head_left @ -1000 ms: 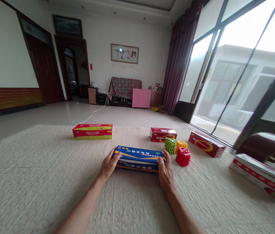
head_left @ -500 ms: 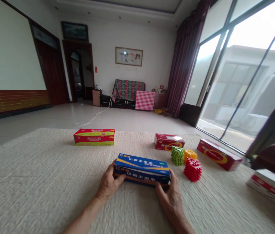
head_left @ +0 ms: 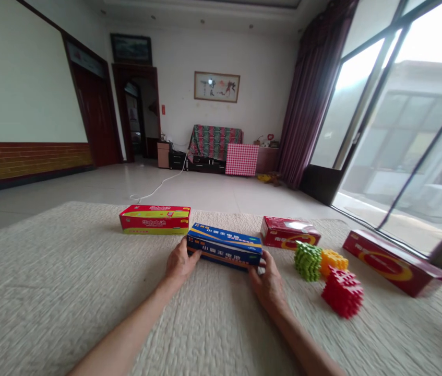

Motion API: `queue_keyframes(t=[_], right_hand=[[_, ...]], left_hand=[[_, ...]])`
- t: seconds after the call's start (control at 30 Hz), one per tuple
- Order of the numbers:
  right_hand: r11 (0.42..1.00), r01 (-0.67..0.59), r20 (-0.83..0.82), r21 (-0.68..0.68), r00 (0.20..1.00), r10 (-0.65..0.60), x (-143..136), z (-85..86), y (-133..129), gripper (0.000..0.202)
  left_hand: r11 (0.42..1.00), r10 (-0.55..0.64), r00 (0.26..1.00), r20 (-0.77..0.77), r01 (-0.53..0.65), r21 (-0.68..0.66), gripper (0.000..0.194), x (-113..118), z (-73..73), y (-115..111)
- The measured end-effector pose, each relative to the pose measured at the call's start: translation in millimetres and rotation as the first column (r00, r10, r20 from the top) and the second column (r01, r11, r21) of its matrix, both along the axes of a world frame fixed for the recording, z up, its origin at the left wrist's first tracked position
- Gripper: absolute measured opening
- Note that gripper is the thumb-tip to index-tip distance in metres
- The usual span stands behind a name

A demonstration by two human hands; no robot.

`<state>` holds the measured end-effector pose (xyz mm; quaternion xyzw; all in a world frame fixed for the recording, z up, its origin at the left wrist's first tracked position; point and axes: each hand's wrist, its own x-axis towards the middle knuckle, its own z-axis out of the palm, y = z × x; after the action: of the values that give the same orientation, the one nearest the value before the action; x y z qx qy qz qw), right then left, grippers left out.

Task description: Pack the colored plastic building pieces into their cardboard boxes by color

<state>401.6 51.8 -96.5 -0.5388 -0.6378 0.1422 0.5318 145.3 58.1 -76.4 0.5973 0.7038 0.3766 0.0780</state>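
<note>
Between both hands is a long blue battery box (head_left: 224, 248) with orange stripes and white lettering. My left hand (head_left: 180, 261) grips its left end, thumb on the front face. Around the right end curls my right hand (head_left: 270, 279), its thumb also at the front. Just beyond the box's left end, a red and yellow-green battery box (head_left: 155, 220) lies on the cream textured cover (head_left: 99, 271). To the right is a dark red box (head_left: 290, 233). Whether the blue box rests fully on the cover is hard to tell.
Green (head_left: 307, 261), yellow (head_left: 333, 262) and red (head_left: 343, 293) knobbly plastic blocks cluster to the right of my right hand. Farther right lies another long red box (head_left: 395, 261). Past the cover's far edge, a white cord (head_left: 162, 184) runs across the tiled floor.
Both hands have carried the blue box forward, away from me, nearer the row of red boxes. The view has shifted, and the white-and-red box at far right is out of frame.
</note>
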Motion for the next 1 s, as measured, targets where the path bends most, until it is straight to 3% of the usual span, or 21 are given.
queue_keyframes(t=[0.17,0.3,0.6,0.8,0.9,1.0], right_hand=[[0.993,0.112,0.096,0.025,0.989,-0.114,-7,-2.1,33,0.054],[0.976,0.216,0.176,-0.034,0.962,-0.207,-6,-0.3,48,0.052],[0.967,0.247,0.216,-0.069,0.95,-0.228,-5,5.3,76,0.049],[0.973,0.209,0.091,-0.101,0.976,-0.2,-3,6.0,80,0.043],[0.976,0.184,0.06,-0.117,0.982,-0.178,-2,5.4,80,0.036],[0.976,0.183,0.098,-0.117,0.98,-0.172,-2,3.8,81,0.029]], left_hand=[[0.998,0.06,0.998,-0.025,-0.06,-0.001,0.045,3,0.1,26],[0.995,0.093,0.995,-0.047,-0.091,0.027,0.046,8,-2.1,38],[0.985,0.167,0.985,-0.035,-0.166,0.051,0.038,10,-6.4,60],[0.971,0.218,0.974,0.055,-0.222,0.089,0.032,9,-8.8,61],[0.985,0.14,0.99,0.01,-0.14,0.1,0.023,7,-12.8,64],[0.993,0.043,0.998,-0.038,-0.038,0.108,0.027,4,-18.6,71]])
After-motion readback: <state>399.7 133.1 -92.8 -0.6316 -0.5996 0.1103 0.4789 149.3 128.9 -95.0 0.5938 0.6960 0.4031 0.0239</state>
